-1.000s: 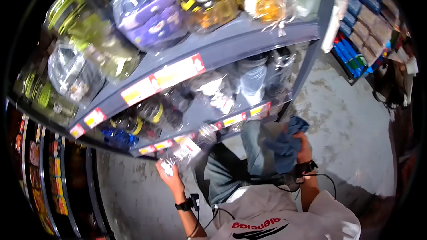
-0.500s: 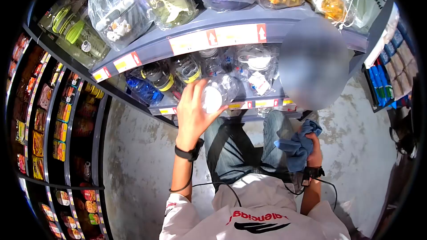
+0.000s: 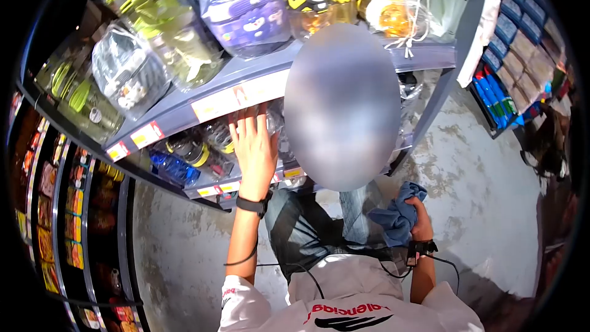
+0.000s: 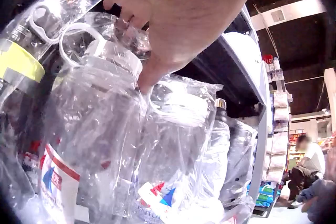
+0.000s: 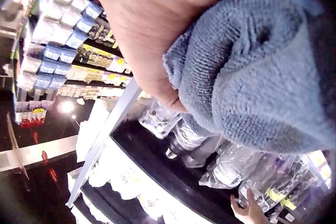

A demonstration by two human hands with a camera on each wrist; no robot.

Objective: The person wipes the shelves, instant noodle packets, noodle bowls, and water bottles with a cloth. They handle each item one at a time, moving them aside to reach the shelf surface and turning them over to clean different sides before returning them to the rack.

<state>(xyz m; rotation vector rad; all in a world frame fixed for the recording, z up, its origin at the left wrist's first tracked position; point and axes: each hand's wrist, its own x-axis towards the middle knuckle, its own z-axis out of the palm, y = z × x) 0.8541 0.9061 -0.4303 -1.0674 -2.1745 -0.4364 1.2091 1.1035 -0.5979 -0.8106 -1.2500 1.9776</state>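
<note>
My left hand (image 3: 255, 150) reaches into the lower shelf with its fingers extended, the tips hidden under the upper shelf's edge. In the left wrist view, the hand (image 4: 178, 19) lies over a clear plastic bottle (image 4: 89, 124) in a plastic bag, the thumb beside its white lid. A similar wrapped bottle (image 4: 173, 145) stands to its right. Low beside my right knee, my right hand (image 3: 421, 220) grips a crumpled blue cloth (image 3: 396, 218). The ribbed cloth (image 5: 257, 77) bulges out from the palm in the right wrist view.
A grey oval blur (image 3: 341, 107) hides the shelf's middle. Bagged bottles and a purple container (image 3: 246, 18) stand on the upper shelf (image 3: 178, 101). Packed goods fill another rack (image 3: 74, 209) at left. In the left wrist view a person (image 4: 307, 161) sits far right.
My left hand has moved from low by the shelf front, with a wrapped bottle in its grip, forward into the lower shelf. The right hand keeps the blue cloth beside the knee.
</note>
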